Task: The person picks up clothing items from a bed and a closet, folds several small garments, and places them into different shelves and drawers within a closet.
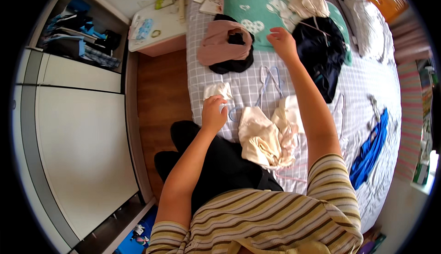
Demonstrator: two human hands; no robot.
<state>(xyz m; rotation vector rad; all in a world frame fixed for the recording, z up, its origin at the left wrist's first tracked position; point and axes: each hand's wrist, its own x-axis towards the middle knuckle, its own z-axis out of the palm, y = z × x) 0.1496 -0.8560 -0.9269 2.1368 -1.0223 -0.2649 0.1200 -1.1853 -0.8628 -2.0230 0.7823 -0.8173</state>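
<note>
My left hand point(214, 114) is at the near left edge of the bed, fingers loosely bent and thumb apart, at the edge of a small folded white cloth point(217, 89). Whether the fingertips touch it I cannot tell. My right hand point(283, 45) is stretched out over the bed with its fingers apart and nothing in them. It is between a green patterned blanket or pillow point(248, 11) and a dark navy garment point(321, 47). Cream satin garments point(259, 134) lie crumpled near my lap, beside pale clothes hangers point(264, 86).
A dusty pink garment point(220, 43) lies on a black one. Farther right is a blue garment point(371, 150). At left stand a white bedside cabinet point(167, 29) and a wardrobe with a white door point(82, 148) and clothes on its open shelf. Pillows point(367, 24) are by the headboard.
</note>
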